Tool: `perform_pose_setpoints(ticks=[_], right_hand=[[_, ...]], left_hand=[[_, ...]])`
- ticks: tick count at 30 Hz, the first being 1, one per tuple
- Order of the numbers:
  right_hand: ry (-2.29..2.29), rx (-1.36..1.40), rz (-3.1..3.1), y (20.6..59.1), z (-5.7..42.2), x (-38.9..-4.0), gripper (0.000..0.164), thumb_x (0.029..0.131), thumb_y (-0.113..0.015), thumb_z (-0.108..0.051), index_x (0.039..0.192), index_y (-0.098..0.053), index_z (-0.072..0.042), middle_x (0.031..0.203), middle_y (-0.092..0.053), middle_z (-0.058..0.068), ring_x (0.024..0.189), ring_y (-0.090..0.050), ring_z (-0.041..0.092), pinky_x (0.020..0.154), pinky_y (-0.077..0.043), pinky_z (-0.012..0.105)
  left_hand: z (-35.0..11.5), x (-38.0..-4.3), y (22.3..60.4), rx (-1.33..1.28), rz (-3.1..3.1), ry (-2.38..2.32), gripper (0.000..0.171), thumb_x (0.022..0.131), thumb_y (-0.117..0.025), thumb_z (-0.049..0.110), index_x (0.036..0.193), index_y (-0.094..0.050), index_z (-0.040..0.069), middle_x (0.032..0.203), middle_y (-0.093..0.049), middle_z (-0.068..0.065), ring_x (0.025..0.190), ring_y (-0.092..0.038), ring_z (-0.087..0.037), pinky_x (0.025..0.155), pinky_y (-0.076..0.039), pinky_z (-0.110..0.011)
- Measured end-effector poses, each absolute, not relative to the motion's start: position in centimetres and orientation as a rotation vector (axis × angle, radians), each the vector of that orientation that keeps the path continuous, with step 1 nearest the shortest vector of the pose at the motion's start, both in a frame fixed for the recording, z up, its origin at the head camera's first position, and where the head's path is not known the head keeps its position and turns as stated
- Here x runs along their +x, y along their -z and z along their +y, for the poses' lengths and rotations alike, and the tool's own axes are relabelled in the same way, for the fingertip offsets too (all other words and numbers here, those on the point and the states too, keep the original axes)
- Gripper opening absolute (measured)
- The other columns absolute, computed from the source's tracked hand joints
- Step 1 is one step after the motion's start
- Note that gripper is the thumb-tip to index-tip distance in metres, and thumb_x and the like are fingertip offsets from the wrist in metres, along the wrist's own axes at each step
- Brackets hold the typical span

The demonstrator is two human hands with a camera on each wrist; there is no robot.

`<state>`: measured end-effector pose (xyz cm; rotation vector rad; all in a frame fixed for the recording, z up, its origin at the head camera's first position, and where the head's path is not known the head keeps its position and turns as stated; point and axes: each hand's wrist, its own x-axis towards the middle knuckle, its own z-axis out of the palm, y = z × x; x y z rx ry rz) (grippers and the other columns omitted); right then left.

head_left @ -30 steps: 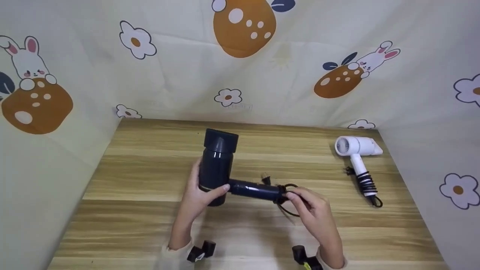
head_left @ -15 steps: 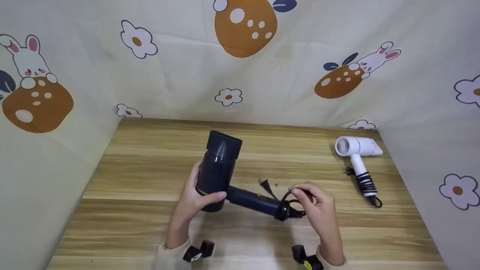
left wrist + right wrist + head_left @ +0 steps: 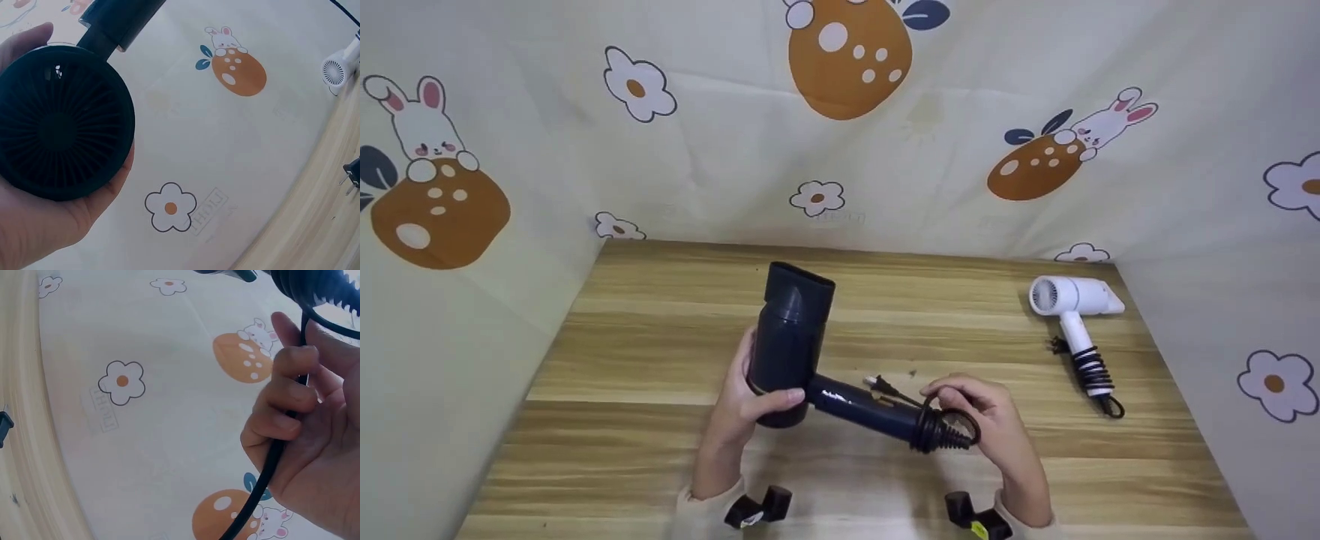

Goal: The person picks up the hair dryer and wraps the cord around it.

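Observation:
In the head view, my left hand [image 3: 737, 405] grips the barrel of a dark navy hair dryer [image 3: 786, 352], its thumb across the near end. The flat nozzle points to the back and the handle slants right. In the left wrist view the dryer's round rear grille [image 3: 59, 129] faces the camera, with the palm [image 3: 50, 230] behind it. Black cord [image 3: 928, 429] is looped round the handle's end. My right hand [image 3: 994, 420] holds this cord; the right wrist view has curled fingers [image 3: 289, 394] around it. The two-pin plug [image 3: 883, 385] lies beyond the handle.
A white hair dryer [image 3: 1072, 295] lies at the table's back right, its black cord [image 3: 1090, 367] wound round the handle. Patterned cloth [image 3: 720, 150] encloses the wooden table [image 3: 660, 322] at the back and sides. Black wrist devices [image 3: 757, 508] sit on both sleeves.
The dark dryer's handle end has swung toward the near edge. The plug has shifted nearer and slightly left. The right hand keeps hold of the cord; the white dryer stays put.

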<state>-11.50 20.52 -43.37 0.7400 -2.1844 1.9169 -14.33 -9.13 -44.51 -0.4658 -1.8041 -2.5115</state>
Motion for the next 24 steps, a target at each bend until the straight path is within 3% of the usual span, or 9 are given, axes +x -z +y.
perform_pose_setpoints(ticks=[4, 7, 11, 14, 17, 21, 24], right_hand=[[-1.767, 0.783, -2.341, 43.3, 20.2, -11.5, 0.024, 0.09, -0.048, 0.008, 0.104, -0.066, 0.001, 0.097, -0.07, 0.008, 0.089, -0.063, 0.006, 0.078, -0.05, 0.02], [-1.667, 0.776, -2.437, 43.2, 20.0, -11.6, 0.022, 0.087, -0.049, 0.01, 0.099, -0.065, 0.001, 0.084, -0.068, 0.015, 0.076, -0.061, 0.003, 0.066, -0.051, 0.021], [-1.587, 0.734, -2.551, 43.3, 19.5, -11.5, 0.019, 0.09, -0.048, 0.006, 0.079, -0.06, -0.004, 0.062, -0.057, 0.01, 0.054, -0.046, 0.001, 0.046, -0.041, 0.02], [-1.465, 0.794, -2.621, 43.3, 18.9, -11.4, 0.021, 0.095, -0.047, -0.005, 0.077, -0.056, -0.009, 0.06, -0.055, 0.003, 0.053, -0.043, -0.001, 0.045, -0.041, 0.019], [-1.36, 0.86, -2.643, 43.1, 18.4, -11.0, 0.013, 0.096, -0.048, -0.01, 0.097, -0.061, -0.008, 0.062, -0.054, -0.003, 0.054, -0.041, -0.004, 0.048, -0.042, 0.018], [-1.227, 0.931, -2.624, 42.8, 18.1, -10.4, 0.036, 0.094, -0.05, -0.008, 0.13, -0.052, -0.006, 0.061, -0.052, -0.006, 0.056, -0.042, -0.005, 0.053, -0.043, 0.016], [-1.158, 0.969, -2.597, 42.5, 17.8, -10.0, 0.042, 0.093, -0.052, -0.006, 0.135, -0.047, -0.004, 0.061, -0.052, -0.006, 0.057, -0.043, -0.005, 0.054, -0.044, 0.014]], left_hand=[[-9.0, -14.2, 44.3, -0.367, -1.691, 2.608, 0.079, 0.063, -0.07, -0.005, 0.134, -0.037, 0.004, 0.116, -0.057, -0.002, 0.101, -0.055, -0.017, 0.092, -0.044, -0.027], [-8.9, -14.3, 44.1, -0.285, -1.601, 2.656, 0.081, 0.064, -0.066, -0.007, 0.138, -0.032, 0.002, 0.117, -0.057, -0.003, 0.101, -0.054, -0.018, 0.092, -0.044, -0.027], [-8.5, -14.5, 44.0, -0.12, -1.565, 2.633, 0.076, 0.066, -0.062, -0.01, 0.136, -0.033, 0.0, 0.114, -0.057, -0.004, 0.099, -0.055, -0.017, 0.089, -0.046, -0.028], [-8.2, -14.7, 43.8, -0.01, -1.55, 2.607, 0.072, 0.068, -0.062, -0.01, 0.134, -0.034, 0.0, 0.113, -0.057, -0.003, 0.1, -0.055, -0.017, 0.089, -0.046, -0.028], [-7.9, -14.8, 43.7, 0.064, -1.531, 2.583, 0.071, 0.069, -0.062, -0.01, 0.133, -0.036, 0.001, 0.112, -0.057, -0.003, 0.1, -0.055, -0.017, 0.09, -0.045, -0.028], [-7.7, -14.6, 43.4, 0.168, -1.537, 2.53, 0.067, 0.069, -0.063, -0.01, 0.13, -0.039, 0.002, 0.109, -0.058, -0.001, 0.098, -0.055, -0.015, 0.089, -0.044, -0.026], [-7.6, -14.6, 43.4, 0.217, -1.57, 2.477, 0.065, 0.069, -0.065, -0.009, 0.128, -0.04, 0.003, 0.106, -0.058, 0.0, 0.096, -0.055, -0.015, 0.088, -0.044, -0.026]])
